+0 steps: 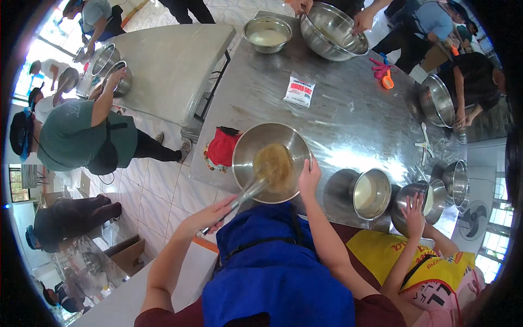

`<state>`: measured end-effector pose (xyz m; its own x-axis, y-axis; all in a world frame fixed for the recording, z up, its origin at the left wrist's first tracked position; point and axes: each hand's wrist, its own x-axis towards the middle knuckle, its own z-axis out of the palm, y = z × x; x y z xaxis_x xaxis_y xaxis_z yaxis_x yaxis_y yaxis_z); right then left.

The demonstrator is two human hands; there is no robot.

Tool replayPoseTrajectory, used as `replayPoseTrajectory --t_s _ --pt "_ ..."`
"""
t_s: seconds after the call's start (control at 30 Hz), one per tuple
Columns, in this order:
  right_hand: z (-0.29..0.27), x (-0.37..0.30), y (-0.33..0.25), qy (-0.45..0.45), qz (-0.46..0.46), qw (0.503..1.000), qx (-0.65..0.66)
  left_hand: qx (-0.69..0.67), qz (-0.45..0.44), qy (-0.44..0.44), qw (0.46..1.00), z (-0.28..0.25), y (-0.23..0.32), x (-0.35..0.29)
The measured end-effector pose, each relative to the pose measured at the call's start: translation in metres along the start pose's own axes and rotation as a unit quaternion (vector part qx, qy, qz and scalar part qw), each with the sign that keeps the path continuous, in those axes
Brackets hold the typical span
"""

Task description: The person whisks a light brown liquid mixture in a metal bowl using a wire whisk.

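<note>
1. Busy shared kitchen, tiled floor, long steel table [348,120] with several people working around it.
2. Left hand [210,215] closed around the handle of a metal whisk [248,192]; its wires reach down into the steel mixing bowl [271,162].
3. Right hand [309,175] grips the bowl's right rim, steadying it.
4. Bowl sits at the near table edge, right in front of the person's blue apron [272,261].
5. Contents: tan, wet-looking batter [274,166], looks mostly combined but uneven; I'd judge mixing well underway, not finished.
6. Red cloth [222,147] lies just left of the bowl.
7. Farther out: white packet [299,90], more steel bowls, a neighbour's hand [415,215] on another bowl [417,204] to the right.
</note>
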<state>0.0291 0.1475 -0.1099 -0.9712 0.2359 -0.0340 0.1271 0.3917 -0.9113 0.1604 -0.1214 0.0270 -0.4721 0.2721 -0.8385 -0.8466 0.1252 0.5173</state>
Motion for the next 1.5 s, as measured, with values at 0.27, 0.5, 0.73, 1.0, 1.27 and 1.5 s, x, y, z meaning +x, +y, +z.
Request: replayPoseTrajectory --t_s 0.27,0.5,0.73,1.0,1.27,1.5 --pt "0.003 -0.002 -0.008 0.007 0.006 1.0 -0.014 -0.009 -0.011 -0.001 1.0 0.005 0.01 0.001" --pt "0.002 0.0 -0.014 -0.012 0.021 0.998 -0.051 -0.042 0.001 0.016 0.999 0.0 0.01 0.0" --pt "0.004 0.001 -0.003 0.02 -0.03 0.999 0.002 0.012 0.005 -0.019 1.0 -0.002 0.006 0.008" --pt "0.005 -0.001 -0.01 0.003 -0.019 1.0 0.006 0.15 0.02 0.035 0.988 -0.03 0.019 0.01" --pt "0.004 0.008 -0.017 -0.001 -0.042 0.998 -0.045 0.283 0.022 0.031 0.958 -0.022 0.045 0.012" --pt "-0.001 0.021 -0.001 0.002 -0.065 0.993 -0.098 0.372 -0.047 0.018 0.927 -0.025 0.066 -0.001"
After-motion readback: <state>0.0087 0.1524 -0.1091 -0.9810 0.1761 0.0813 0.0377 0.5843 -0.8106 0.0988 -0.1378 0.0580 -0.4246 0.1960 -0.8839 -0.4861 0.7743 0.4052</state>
